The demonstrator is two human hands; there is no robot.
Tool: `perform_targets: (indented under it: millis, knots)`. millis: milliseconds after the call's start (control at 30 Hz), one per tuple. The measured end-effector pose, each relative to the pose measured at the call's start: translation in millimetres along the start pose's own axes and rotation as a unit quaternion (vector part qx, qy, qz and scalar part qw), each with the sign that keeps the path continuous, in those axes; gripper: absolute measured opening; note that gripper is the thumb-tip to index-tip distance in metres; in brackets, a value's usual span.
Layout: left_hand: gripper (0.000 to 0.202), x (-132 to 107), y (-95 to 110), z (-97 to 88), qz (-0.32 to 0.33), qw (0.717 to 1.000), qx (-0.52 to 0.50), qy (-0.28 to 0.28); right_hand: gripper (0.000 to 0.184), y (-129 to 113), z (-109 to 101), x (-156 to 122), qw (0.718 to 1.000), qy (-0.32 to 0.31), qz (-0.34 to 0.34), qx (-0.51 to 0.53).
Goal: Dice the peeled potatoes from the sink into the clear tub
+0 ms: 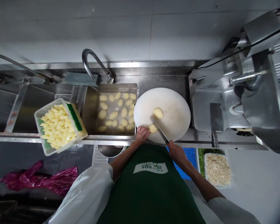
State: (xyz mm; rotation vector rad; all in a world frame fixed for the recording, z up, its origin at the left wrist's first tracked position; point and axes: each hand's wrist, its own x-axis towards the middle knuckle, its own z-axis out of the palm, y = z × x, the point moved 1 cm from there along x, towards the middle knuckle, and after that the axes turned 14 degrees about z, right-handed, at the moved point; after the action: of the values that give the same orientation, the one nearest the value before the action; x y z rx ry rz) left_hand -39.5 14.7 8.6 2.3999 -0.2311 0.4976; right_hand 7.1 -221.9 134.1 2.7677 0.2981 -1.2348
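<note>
On a round white cutting board, my left hand grips a peeled potato near the front edge. My right hand is closed round the handle of a kitchen knife. The blade slants up and left across the board, its edge at the right side of that potato; whether it has cut in I cannot tell. Just beyond the knife tip lies another peeled potato. Left of the board, a sink holds several peeled potatoes in water.
A clear tub of cut potato pieces sits tilted over the counter edge. A faucet arches above the sink. To the right stand a slicing machine and a cleaver. Below are a shredded-food tray and pink plastic bag.
</note>
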Motion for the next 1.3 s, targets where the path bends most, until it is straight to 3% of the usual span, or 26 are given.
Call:
perform_targets:
  millis: [233,400,533,767,900,967,1067,1167,1233,1300]
  knots:
    - [0.023,-2.0,3.3,0.8,0.001,1.0,-0.003,0.002,0.024,-11.3,3.0,-5.3,0.999,-0.037,0.007,-0.011]
    - [0.024,-0.5,3.4,-0.9,-0.003,1.0,-0.001,0.013,0.022,-18.3,2.7,4.8,1.0,-0.003,-0.017,-0.015]
    - [0.023,-3.5,4.1,-5.7,0.001,1.0,0.0,0.015,0.023,-12.5,-0.2,-3.2,0.999,0.017,-0.022,-0.023]
    - [0.022,-4.6,5.8,-6.5,0.021,1.0,0.003,-0.004,0.022,-24.5,5.7,-2.9,0.999,-0.044,-0.005,-0.026]
    - [0.022,-1.9,10.6,-4.7,0.028,1.0,0.006,-0.001,0.021,-22.8,1.7,0.9,0.999,-0.014,-0.026,-0.022]
    - [0.02,5.2,15.8,-16.8,0.037,0.999,0.007,0.027,0.023,-18.3,-1.7,-2.2,0.999,0.006,-0.029,-0.026]
    - [0.013,38.6,18.7,-56.8,0.01,0.989,0.02,0.148,0.026,-14.6,-4.2,-8.8,0.999,0.005,-0.029,-0.029]
    - [0.014,102.2,9.0,-93.0,-0.034,0.964,0.033,0.261,0.024,-17.4,-3.1,-10.2,0.997,-0.015,-0.064,-0.031]
    - [0.018,149.6,-1.1,-92.8,0.003,0.982,-0.005,0.189,0.021,-20.7,-1.1,-7.1,0.996,-0.018,-0.082,-0.04]
    - [0.021,186.0,-10.2,-71.1,0.08,0.995,-0.057,0.028,0.021,-23.1,1.1,-2.6,0.995,-0.012,-0.086,-0.045]
